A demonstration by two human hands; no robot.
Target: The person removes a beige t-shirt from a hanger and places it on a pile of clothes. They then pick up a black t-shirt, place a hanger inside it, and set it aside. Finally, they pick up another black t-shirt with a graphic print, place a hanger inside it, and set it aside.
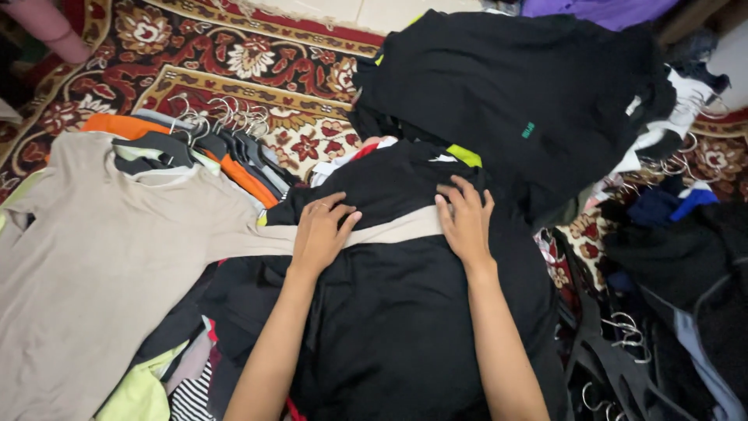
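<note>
A black garment (pixel 389 312) lies spread on a heap of clothes in front of me. Across its upper part runs the beige sleeve (pixel 393 228) of a beige long-sleeved top (pixel 101 249) that lies flat to the left on a dark hanger (pixel 152 148). My left hand (pixel 321 232) rests palm down on that sleeve, fingers a little spread. My right hand (pixel 466 218) presses flat on the black garment at the sleeve's end, near the collar. Neither hand grips anything.
A stack of hung clothes with metal hooks (pixel 226 117) lies behind the beige top. A large black garment (pixel 514 101) is piled at the back right. More clothes and hangers (pixel 623 327) crowd the right. A red patterned carpet (pixel 234 62) lies underneath.
</note>
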